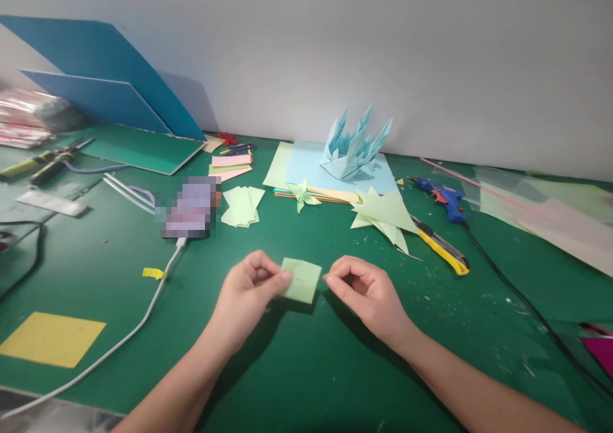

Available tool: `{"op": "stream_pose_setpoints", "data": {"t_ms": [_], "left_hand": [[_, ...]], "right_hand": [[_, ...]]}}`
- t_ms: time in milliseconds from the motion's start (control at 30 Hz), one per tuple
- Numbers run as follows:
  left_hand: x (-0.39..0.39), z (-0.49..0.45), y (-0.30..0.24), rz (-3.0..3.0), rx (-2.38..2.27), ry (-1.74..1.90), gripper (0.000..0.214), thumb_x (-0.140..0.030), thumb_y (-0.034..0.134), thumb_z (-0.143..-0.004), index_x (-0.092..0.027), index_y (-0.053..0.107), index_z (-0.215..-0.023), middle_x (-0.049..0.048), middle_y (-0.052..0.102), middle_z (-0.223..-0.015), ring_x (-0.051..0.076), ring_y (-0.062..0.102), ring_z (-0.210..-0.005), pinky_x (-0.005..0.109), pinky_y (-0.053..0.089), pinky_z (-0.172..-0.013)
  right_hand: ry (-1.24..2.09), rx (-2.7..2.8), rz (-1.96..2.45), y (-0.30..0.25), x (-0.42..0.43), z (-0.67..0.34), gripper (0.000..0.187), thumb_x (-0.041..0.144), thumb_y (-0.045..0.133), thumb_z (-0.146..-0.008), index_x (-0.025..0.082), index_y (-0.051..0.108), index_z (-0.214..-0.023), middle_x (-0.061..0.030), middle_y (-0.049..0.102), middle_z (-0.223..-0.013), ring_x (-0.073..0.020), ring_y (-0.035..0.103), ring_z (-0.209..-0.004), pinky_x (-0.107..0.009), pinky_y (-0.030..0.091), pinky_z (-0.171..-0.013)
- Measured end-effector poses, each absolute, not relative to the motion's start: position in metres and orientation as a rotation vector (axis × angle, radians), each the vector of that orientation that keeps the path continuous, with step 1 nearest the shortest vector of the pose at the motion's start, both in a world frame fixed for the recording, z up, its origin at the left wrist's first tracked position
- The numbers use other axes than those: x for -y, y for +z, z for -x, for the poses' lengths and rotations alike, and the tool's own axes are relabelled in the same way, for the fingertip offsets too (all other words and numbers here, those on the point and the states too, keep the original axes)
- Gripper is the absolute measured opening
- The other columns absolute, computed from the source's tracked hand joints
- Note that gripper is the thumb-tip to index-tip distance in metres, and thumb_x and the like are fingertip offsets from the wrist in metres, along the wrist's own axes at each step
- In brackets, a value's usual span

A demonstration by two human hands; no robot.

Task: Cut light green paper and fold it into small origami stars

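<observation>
A small light-green square of paper (302, 281) is pinched by its left edge between the thumb and fingers of my left hand (256, 286). A faint crease or mark shows near its middle. My right hand (366, 289) is just right of the square, a narrow gap from its edge. Its thumb and forefinger are pressed together, and I see nothing between them. Behind the hands lie a stack of light-green paper pieces (242, 206), a folded light-green paper flower (302, 196) and a pile of light-green paper triangles (383, 212).
A pale-blue folded paper crown (352, 155) stands on sheets at the back. Rightward are a yellow utility knife (445, 251) and a blue glue gun (445, 200) with a black cord. On the left lie a phone (191, 206), its white cable (153, 305) and a yellow paper (52, 339).
</observation>
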State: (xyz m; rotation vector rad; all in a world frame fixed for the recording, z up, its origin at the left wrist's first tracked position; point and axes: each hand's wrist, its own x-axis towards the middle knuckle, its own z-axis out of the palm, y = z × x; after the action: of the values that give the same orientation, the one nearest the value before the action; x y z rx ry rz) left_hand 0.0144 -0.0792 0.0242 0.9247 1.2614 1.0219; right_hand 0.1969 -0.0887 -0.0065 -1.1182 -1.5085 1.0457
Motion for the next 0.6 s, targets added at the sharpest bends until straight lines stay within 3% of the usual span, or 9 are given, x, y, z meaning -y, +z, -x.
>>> {"op": "stream_pose_setpoints", "data": {"t_ms": [267, 433, 600], "left_hand": [[0.082, -0.016, 0.023, -0.971, -1.181, 1.013, 0.033, -0.033, 0.078, -0.055, -0.017, 0.049, -0.058, -0.0058, 0.053, -0.052, 0.007, 0.046, -0.05, 0.018, 0.037, -0.049], [0.088, -0.022, 0.024, -1.019, -1.081, 0.912, 0.032, -0.034, 0.076, -0.059, -0.016, 0.05, -0.059, -0.0041, 0.055, -0.061, 0.008, 0.049, -0.055, 0.02, 0.04, -0.053], [0.088, -0.022, 0.02, -1.147, -1.11, 0.814, 0.027, -0.035, 0.073, -0.062, -0.017, 0.055, -0.07, -0.0059, 0.05, -0.059, 0.007, 0.045, -0.052, 0.019, 0.036, -0.049]], "right_hand": [[1.233, 1.491, 1.12, -0.005, 0.089, -0.198, 0.027, 0.045, 0.06, -0.079, 0.018, 0.06, -0.085, -0.0013, 0.059, -0.075, -0.0133, 0.053, -0.066, -0.025, 0.045, -0.061], [1.135, 1.728, 1.163, -0.007, 0.091, -0.196, 0.032, 0.044, 0.054, -0.084, 0.017, 0.059, -0.067, 0.0021, 0.052, -0.059, -0.0108, 0.046, -0.055, -0.022, 0.037, -0.053], [0.97, 1.823, 1.194, -0.009, 0.092, -0.194, 0.036, 0.042, 0.051, -0.087, 0.017, 0.057, -0.062, 0.0022, 0.05, -0.055, -0.0106, 0.044, -0.053, -0.022, 0.035, -0.051]]}}
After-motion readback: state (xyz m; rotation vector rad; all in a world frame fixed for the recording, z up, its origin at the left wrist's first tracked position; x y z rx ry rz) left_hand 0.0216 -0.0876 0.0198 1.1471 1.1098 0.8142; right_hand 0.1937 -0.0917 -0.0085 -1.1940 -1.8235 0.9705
